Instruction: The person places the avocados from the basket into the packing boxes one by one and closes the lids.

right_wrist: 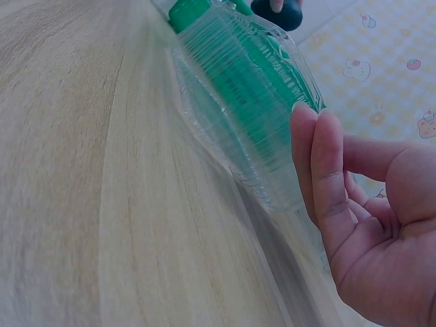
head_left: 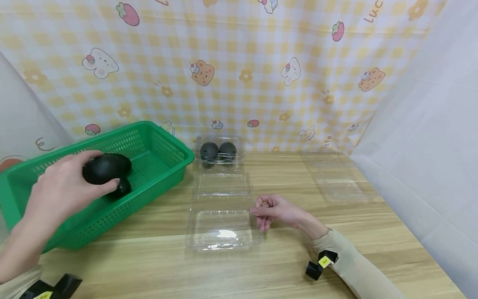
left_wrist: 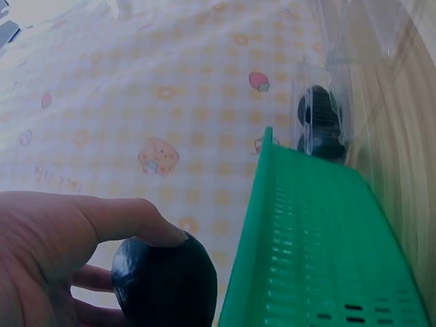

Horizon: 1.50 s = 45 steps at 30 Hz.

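Observation:
In the head view, my left hand (head_left: 69, 182) grips a dark, smooth avocado (head_left: 107, 168) over the green basket (head_left: 164, 182), thumb on one side and fingers on the other. Below it, another dark avocado (head_left: 121, 189) lies in the basket, partly hidden. The left wrist view shows the thumb against the held avocado (left_wrist: 167, 283). My right hand (head_left: 272, 211) pinches the right rim of a clear plastic clamshell container (head_left: 224, 228), which lies unfolded on the table. In the right wrist view, the fingertips are right at the container's (right_wrist: 252, 129) rim.
Behind the unfolded container, a clear container (head_left: 239, 145) stands against the patterned curtain (head_left: 246, 54), with dark round avocados (head_left: 218, 151) inside. More clear plastic packaging (head_left: 340, 182) lies at the table's (head_left: 373, 241) right side, near the white side cloth (head_left: 429, 145).

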Tool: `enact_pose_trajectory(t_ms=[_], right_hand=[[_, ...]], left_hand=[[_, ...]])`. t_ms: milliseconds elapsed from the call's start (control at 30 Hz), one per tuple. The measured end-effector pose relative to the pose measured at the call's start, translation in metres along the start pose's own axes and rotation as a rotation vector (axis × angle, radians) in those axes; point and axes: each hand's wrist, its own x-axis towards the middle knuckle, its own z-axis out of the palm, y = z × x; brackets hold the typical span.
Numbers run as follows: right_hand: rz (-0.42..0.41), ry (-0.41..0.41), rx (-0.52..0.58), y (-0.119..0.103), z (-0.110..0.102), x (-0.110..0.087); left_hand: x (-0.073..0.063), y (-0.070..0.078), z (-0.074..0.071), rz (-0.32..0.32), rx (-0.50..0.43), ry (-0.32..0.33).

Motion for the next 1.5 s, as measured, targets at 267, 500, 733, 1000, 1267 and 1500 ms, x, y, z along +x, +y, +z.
enact_pose_trajectory(t_ms=[267, 500, 733, 1000, 1267, 1500], right_hand=[[0.004, 0.008, -0.003, -0.001, 0.0, -0.001], [0.017, 0.01, -0.001, -0.002, 0.0, 0.0], [0.019, 0.001, -0.014, -0.002, 0.0, 0.0], [0.018, 0.008, 0.0, -0.002, 0.001, -0.001], [0.02, 0.022, -0.008, -0.002, 0.001, -0.001], [0.025, 0.033, -0.017, -0.003, 0.002, -0.002]], left_hand=[[-0.005, 0.023, 0.005, 0.052, -0.049, 0.065], [-0.008, 0.038, 0.009, 0.111, -0.104, 0.108], [-0.01, 0.049, 0.014, 0.158, -0.14, 0.129], [-0.011, 0.064, 0.02, 0.198, -0.174, 0.132], [-0.014, 0.082, 0.031, 0.25, -0.2, 0.122], [-0.014, 0.091, 0.039, 0.261, -0.221, 0.108]])
